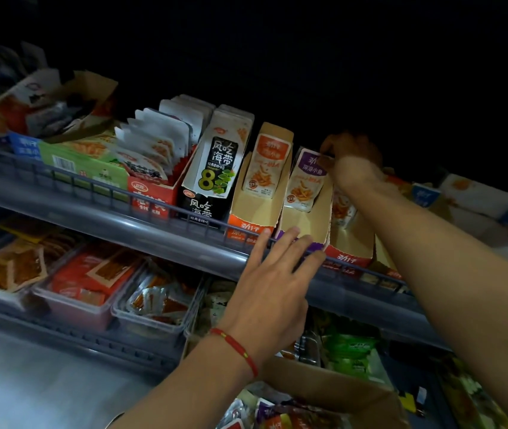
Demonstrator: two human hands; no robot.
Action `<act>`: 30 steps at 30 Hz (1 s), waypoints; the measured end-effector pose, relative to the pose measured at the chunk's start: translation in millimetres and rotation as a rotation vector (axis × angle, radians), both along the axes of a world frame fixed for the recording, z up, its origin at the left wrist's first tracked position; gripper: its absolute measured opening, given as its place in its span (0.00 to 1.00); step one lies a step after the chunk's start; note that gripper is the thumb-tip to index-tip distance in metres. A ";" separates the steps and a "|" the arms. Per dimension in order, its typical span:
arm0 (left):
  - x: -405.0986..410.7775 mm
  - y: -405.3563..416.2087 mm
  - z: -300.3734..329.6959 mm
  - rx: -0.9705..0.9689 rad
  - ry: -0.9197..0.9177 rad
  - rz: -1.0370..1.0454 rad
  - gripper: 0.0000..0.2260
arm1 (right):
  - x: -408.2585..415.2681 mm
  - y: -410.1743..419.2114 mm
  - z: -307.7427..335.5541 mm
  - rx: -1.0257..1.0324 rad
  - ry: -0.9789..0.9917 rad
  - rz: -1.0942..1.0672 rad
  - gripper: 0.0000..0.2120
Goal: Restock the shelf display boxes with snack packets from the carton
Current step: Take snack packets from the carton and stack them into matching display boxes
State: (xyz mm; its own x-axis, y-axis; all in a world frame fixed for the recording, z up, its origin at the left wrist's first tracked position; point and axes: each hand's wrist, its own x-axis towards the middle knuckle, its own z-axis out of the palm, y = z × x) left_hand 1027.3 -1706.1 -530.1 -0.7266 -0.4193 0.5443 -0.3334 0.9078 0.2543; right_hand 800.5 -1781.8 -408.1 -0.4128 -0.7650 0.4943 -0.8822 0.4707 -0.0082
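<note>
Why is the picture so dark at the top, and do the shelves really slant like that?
Head view: light falls only low and left, so the top is black and the right hand at the purple packet is dim; the shelf rail tilts and bends from the wide lens; the left hand is slightly soft.

A shop; tiered shelves carry branded snack display boxes.

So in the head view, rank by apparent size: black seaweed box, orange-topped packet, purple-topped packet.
1. Black seaweed box, clearly largest.
2. Orange-topped packet and purple-topped packet: look alike, so unranked; the right hand pinches the purple one.
</note>
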 end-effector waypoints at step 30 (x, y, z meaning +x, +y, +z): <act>3.0 55.2 -89.6 0.331 -0.862 -0.089 0.15 | 47.3 283.4 -259.4 0.993 -0.042 0.287 0.19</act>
